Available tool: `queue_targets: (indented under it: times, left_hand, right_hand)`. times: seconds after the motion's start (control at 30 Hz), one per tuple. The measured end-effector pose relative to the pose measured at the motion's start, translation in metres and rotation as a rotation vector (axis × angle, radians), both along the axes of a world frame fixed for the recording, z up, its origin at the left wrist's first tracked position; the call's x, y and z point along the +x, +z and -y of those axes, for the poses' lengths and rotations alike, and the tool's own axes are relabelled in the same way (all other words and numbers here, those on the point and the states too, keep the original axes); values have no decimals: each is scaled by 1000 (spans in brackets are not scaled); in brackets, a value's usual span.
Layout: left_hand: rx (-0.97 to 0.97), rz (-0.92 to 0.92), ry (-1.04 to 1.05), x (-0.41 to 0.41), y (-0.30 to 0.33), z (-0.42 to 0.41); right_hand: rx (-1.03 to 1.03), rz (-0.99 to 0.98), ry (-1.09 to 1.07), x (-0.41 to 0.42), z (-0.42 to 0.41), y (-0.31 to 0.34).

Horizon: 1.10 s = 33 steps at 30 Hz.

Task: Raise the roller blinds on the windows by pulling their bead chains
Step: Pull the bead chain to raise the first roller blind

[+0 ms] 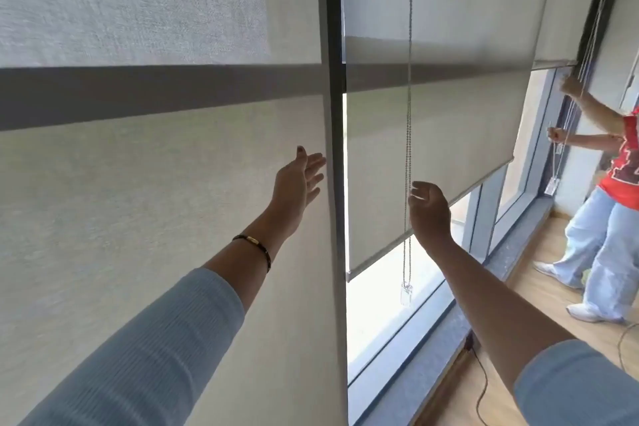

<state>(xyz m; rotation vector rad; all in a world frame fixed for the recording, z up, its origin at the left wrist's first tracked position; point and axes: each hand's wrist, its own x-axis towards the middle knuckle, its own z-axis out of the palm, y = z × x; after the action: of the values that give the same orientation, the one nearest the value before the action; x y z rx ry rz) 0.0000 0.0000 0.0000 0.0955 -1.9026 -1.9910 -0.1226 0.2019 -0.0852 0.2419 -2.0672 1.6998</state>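
A grey roller blind (138, 218) on the left hangs fully down. The middle blind (449, 121) is partly raised, and bright glass shows under its bottom bar (380, 258). Its bead chain (408, 135) hangs in front of it and ends in a clear plastic weight (406, 292). My left hand (301, 180) is open with fingers spread, at the left blind's right edge beside the dark window post (335, 114). My right hand (428, 207) is raised with fingers loosely curled; its fingertips are right beside the chain, not closed around it.
At the far right another person (619, 169) in a red shirt and light jeans holds the chains (570, 121) of a third, higher-raised blind (553, 10). A low grey sill (518, 252) runs under the windows. A black cable (484, 384) lies on the wooden floor.
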Motion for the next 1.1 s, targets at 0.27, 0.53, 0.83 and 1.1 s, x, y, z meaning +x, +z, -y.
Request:
queue_targets:
  times: [0.27,0.53,0.83,1.1]
  left_hand:
    - [-16,-15,84,-17,5,3]
    - [-45,0,234,-24,5,-15]
    - [-103,16,370,3,-4,-15]
    - [-250,-54,292,14,39,-42]
  right_hand:
    - [53,101,-18,-68,0,2]
    - [94,75,157,-104,33,2]
    - [-32,31,438,-84,58,-9]
    - [172,-166,658,35,48,-45]
